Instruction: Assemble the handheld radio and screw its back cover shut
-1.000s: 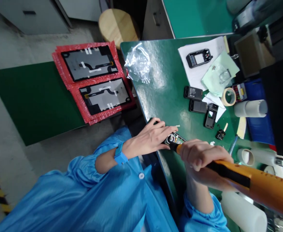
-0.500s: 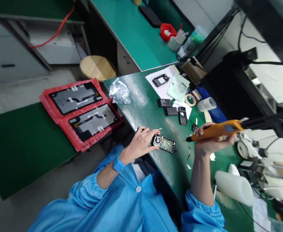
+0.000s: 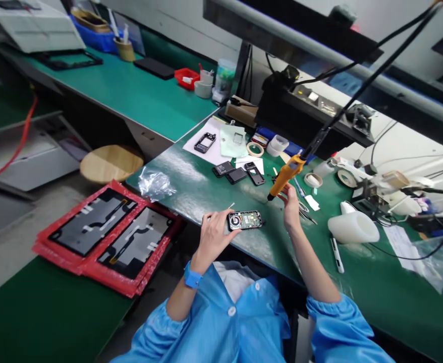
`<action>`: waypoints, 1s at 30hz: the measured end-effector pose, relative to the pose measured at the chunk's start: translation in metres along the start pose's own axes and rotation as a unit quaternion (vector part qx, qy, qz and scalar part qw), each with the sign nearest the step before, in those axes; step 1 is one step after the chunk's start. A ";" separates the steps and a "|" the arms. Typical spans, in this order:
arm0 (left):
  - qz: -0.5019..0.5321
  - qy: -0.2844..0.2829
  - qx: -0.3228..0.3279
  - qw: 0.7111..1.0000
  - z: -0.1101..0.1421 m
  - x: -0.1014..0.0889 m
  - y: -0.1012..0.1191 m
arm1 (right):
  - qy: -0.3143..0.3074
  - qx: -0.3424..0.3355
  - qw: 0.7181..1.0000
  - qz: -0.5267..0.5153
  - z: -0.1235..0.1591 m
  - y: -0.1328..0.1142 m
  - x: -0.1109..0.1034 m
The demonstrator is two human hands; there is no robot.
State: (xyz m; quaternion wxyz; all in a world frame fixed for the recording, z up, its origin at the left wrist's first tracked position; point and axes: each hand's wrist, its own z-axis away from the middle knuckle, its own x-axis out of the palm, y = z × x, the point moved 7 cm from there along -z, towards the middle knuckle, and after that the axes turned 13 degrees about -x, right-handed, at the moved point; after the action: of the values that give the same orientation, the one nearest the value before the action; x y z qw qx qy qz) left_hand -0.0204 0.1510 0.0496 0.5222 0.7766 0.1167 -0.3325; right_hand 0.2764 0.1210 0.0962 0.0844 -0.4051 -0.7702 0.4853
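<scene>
An opened small device (image 3: 245, 220) with its circuit board showing lies near the front edge of the green bench (image 3: 191, 189). My left hand (image 3: 213, 235) grips its left end, fingers curled round it. My right hand (image 3: 291, 205) is raised a little to the right of the device, fingers closed loosely on the lower end of an orange electric screwdriver (image 3: 284, 176). The screwdriver hangs from a black cable, its tip pointing down-left, clear of the device.
Several small black phone parts (image 3: 236, 174), white paper (image 3: 202, 143), tape rolls (image 3: 255, 148) and a crumpled plastic bag (image 3: 155, 184) lie on the bench. Red bubble-wrap trays with dark panels (image 3: 106, 229) sit at left. A white bottle (image 3: 352, 227) lies at right.
The view has tilted upward and pulled back. My right hand lifted the screwdriver off the device and carried it up and to the right. My left hand stayed on the device.
</scene>
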 end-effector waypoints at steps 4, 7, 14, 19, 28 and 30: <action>-0.009 0.017 0.008 1.000 0.001 -0.001 0.000 | 0.027 -0.015 0.999 0.040 0.026 0.008 -0.020; -0.021 0.026 0.015 0.999 0.001 -0.002 0.003 | 0.019 -0.023 0.999 0.043 0.040 0.012 -0.025; -0.065 0.008 0.029 0.997 -0.002 -0.002 0.014 | -0.036 -0.016 0.999 -0.010 0.054 0.021 -0.013; -0.082 -0.016 0.033 0.996 -0.010 0.003 0.021 | -0.088 0.011 0.995 -0.038 0.058 0.028 -0.009; -0.058 0.006 0.086 0.995 -0.009 0.013 0.026 | -0.156 0.010 0.987 -0.028 0.066 0.027 0.000; -0.045 0.019 0.093 0.994 -0.008 0.010 0.025 | -0.167 0.009 0.986 -0.016 0.067 0.028 0.001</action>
State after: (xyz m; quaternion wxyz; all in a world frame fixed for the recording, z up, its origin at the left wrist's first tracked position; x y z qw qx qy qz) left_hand 0.0038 0.1461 0.0635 0.4297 0.8223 0.1297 -0.3499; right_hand 0.2556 0.0817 0.0385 -0.0338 -0.3056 -0.7753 0.5518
